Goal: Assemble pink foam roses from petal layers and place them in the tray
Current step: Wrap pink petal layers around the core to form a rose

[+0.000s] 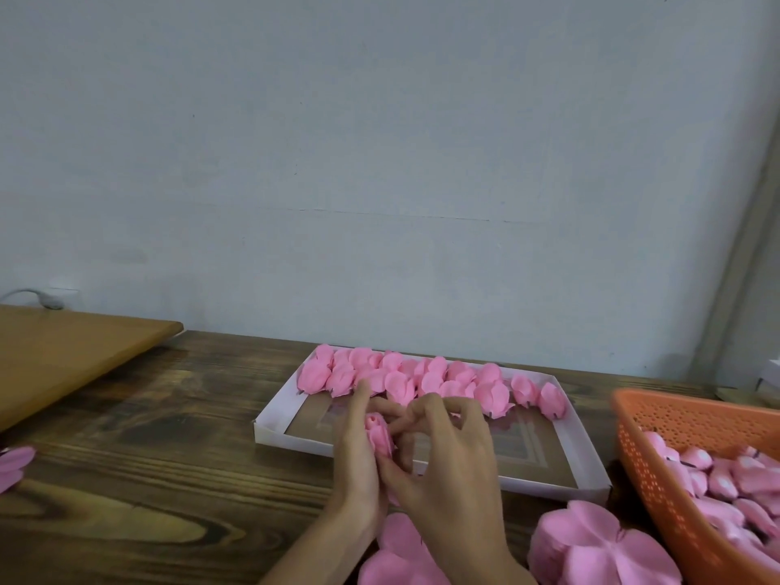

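Both hands meet over the near edge of the white cardboard tray (270, 432). Between them is a pink foam rose (379, 434), bud upward. My left hand (358, 458) grips its left side, fingers curled around it and the index finger pointing up. From the right, my right hand (447, 462) pinches the rose with thumb and fingertips. Several finished pink roses (405, 380) fill the tray's far rows. Flat pink petal layers lie near the front edge: a stack of petal layers (591, 546) and loose petal layers (401, 555).
An orange plastic basket (641, 453) at the right holds several pink rosebud cores (726, 483). A light wooden board (63, 352) lies at the far left. More pink petals (12, 466) sit at the left edge. The dark wooden table (147, 479) meets a grey wall behind.
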`<move>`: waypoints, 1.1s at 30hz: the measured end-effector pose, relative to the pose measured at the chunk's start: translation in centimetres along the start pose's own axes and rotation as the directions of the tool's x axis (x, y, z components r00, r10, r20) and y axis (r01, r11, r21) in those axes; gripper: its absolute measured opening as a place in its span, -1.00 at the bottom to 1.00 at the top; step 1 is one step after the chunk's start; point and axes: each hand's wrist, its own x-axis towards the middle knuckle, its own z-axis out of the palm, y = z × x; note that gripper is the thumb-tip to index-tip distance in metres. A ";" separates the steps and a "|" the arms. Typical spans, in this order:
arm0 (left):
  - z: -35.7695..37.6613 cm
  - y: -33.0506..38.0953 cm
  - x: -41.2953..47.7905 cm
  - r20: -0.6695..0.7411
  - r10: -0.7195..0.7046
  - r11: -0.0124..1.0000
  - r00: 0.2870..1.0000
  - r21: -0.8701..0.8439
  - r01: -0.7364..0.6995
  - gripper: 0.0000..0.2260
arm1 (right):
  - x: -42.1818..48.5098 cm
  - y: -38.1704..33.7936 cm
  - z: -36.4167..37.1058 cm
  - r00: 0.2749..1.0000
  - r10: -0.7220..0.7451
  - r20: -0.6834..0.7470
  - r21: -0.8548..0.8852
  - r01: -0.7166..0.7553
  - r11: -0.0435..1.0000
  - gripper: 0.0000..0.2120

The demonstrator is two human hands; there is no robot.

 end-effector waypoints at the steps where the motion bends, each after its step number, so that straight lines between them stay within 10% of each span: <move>1: -0.1 0.2 0.2 -0.015 0.000 1.000 1.000 -0.016 0.000 -0.52 | 0.0 0.0 -0.2 1.000 0.000 0.020 0.056 -0.001 0.998 -0.71; 5: -1.0 1.2 0.8 -0.054 0.021 0.992 0.998 -0.122 -0.027 -0.47 | 0.7 0.1 -1.2 0.973 0.217 0.074 0.372 -0.229 0.900 -0.66; 9: -1.6 2.1 1.4 -0.028 0.032 0.979 0.999 -0.199 -0.037 -0.42 | 0.7 0.7 -1.4 0.818 0.388 0.426 0.143 -0.484 0.863 -0.64; 13: -1.7 2.6 1.6 -0.005 0.011 0.964 1.000 -0.266 -0.012 -0.46 | 0.3 0.6 -0.7 0.709 0.355 0.610 0.318 -0.629 0.709 -0.64; 33: -2.1 2.1 1.4 0.254 0.000 0.937 0.967 -0.339 0.089 -0.58 | -0.6 -0.7 0.3 0.952 0.241 0.187 0.458 -0.302 0.836 -0.88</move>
